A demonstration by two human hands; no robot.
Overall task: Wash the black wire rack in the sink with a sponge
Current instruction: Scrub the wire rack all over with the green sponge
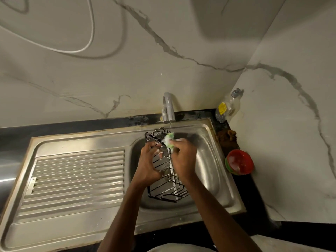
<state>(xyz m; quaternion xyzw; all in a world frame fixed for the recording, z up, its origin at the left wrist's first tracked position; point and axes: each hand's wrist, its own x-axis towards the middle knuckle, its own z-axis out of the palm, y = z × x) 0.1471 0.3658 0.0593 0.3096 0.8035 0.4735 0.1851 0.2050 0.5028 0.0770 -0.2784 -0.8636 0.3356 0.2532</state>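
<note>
Hands [163,160] cover middle of wire rack [166,188]; sponge [169,140] motion-blurred; bottle [228,106] label at 1 o'clock unreadable; forearms cut off at 6 o'clock.

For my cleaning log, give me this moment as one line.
stage: scrubbing | left hand: steadies black wire rack in sink | right hand: sponge on rack | faucet: thin stream

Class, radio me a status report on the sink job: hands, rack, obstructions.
Left hand steadying black wire rack in sink. Right hand scrubbing with soapy sponge. Nothing in the way.
</note>
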